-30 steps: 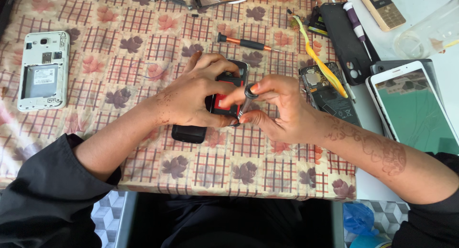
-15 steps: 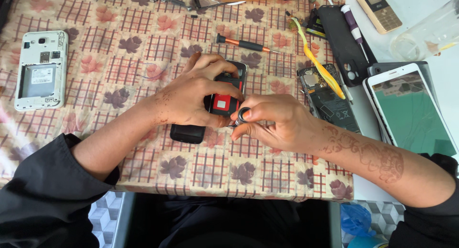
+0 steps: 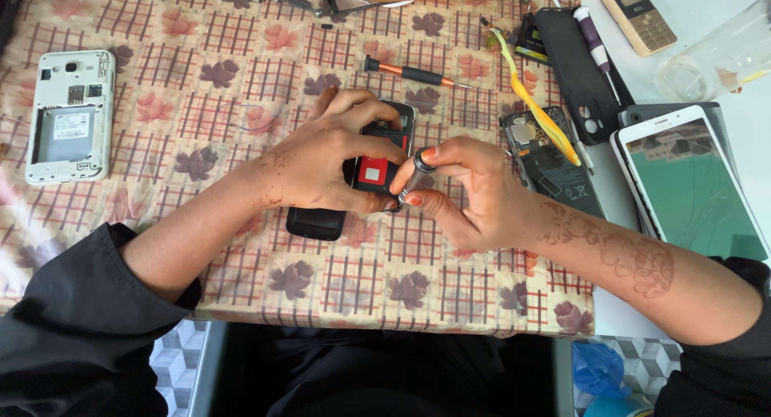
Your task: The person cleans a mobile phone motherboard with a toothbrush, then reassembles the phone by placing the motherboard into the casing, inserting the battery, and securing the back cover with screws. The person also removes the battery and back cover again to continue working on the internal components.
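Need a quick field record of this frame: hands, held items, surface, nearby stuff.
left hand: steadies a black phone with its back open, red part showing
right hand: grips a silver screwdriver, tip at the phone
surface: floral checked tablecloth
left side: white phone, back off
right side: white-framed phone, screen up
above: orange-shaft screwdriver

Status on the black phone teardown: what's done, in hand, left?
Done: the black phone lies with its back cover off, red-labelled inside exposed. In hand: left hand steadies it; right hand holds a silver screwdriver tip-down on it. Left: its parts look unremoved; reassembly not begun.
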